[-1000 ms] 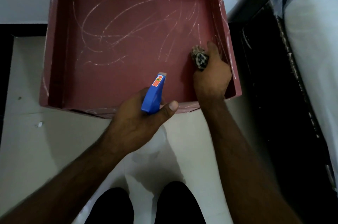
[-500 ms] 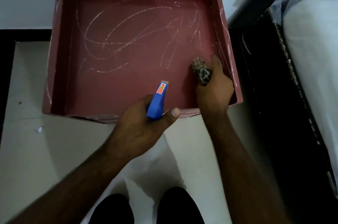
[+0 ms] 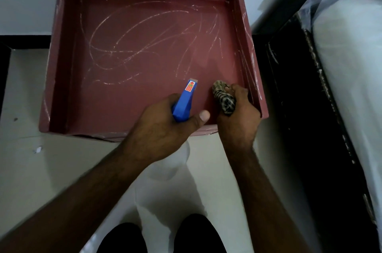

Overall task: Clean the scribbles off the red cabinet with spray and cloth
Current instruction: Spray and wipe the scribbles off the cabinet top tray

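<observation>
The red cabinet [image 3: 66,50] lies on the floor with its open side up. White scribbles [image 3: 132,46] loop across its inner panel and walls. My left hand [image 3: 163,128] grips a spray bottle with a blue trigger head [image 3: 185,101] over the cabinet's near edge; its nozzle points into the cabinet, and the clear bottle body hangs below my hand. My right hand [image 3: 239,122] clutches a bunched, dark-patterned cloth [image 3: 224,98] at the cabinet's near right corner, close beside the spray head.
A pale floor [image 3: 41,170] surrounds the cabinet. A dark bed frame [image 3: 310,128] with a plastic-wrapped white mattress [image 3: 351,66] runs along the right. A white wall [image 3: 24,0] stands behind. My dark shoes [image 3: 198,234] show at the bottom.
My right hand has drawn the cloth back from the right wall toward the near edge, closer to the spray head. The view has tilted, so the cabinet sits lower in the frame.
</observation>
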Motion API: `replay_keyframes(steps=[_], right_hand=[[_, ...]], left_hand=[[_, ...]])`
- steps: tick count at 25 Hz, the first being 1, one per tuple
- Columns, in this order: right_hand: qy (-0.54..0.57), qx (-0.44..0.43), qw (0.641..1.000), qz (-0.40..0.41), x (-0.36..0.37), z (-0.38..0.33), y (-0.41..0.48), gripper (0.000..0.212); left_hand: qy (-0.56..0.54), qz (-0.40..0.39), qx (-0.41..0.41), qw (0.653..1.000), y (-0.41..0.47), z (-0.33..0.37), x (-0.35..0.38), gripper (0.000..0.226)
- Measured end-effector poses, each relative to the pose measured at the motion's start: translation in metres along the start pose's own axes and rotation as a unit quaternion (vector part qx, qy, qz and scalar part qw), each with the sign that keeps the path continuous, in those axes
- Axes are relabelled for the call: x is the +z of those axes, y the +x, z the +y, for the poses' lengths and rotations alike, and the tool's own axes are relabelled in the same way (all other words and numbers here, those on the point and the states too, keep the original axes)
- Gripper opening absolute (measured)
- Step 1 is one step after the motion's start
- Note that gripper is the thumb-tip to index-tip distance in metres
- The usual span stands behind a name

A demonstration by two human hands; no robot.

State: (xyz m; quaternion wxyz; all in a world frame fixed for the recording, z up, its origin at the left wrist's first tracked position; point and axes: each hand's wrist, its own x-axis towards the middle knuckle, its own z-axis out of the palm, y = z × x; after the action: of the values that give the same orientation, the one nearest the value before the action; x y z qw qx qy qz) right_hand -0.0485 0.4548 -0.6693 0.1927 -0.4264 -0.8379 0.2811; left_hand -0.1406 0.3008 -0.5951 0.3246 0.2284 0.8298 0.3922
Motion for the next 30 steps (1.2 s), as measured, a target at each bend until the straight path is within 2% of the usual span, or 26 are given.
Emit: replay_keyframes(steps=[4,7,11,13,17,21,26,30], right_hand=[[-0.011,-0.014,1.000,0.004,0.001,0.004,0.000,0.055],[-0.019,-0.016,1.000,-0.003,0.003,0.006,0.001,0.062],[-0.028,-0.052,0.998,-0.021,0.001,0.008,-0.004,0.067],[-0.051,-0.065,0.996,-0.041,0.000,0.010,-0.009,0.079],[-0.046,-0.043,0.997,-0.035,0.001,0.004,-0.011,0.090],[-0.057,-0.135,0.986,-0.081,0.000,0.003,-0.005,0.089],[-0.052,-0.066,0.995,-0.057,0.008,-0.011,0.011,0.088],[-0.048,-0.148,0.981,-0.117,0.004,-0.006,-0.005,0.087]], left_hand=[[0.000,0.043,-0.004,0.999,0.004,0.005,0.001,0.049],[-0.021,0.032,0.000,0.999,0.003,0.002,0.001,0.050],[-0.027,0.020,-0.009,0.999,-0.004,-0.003,0.002,0.068],[-0.026,0.021,-0.015,0.999,-0.008,-0.008,0.000,0.071],[-0.012,0.037,-0.033,0.999,-0.018,-0.023,-0.004,0.069],[-0.015,0.041,-0.045,0.998,-0.025,-0.028,-0.008,0.062],[-0.007,0.047,-0.042,0.998,-0.026,-0.028,-0.011,0.057],[-0.011,0.050,-0.028,0.998,-0.028,-0.030,-0.014,0.060]])
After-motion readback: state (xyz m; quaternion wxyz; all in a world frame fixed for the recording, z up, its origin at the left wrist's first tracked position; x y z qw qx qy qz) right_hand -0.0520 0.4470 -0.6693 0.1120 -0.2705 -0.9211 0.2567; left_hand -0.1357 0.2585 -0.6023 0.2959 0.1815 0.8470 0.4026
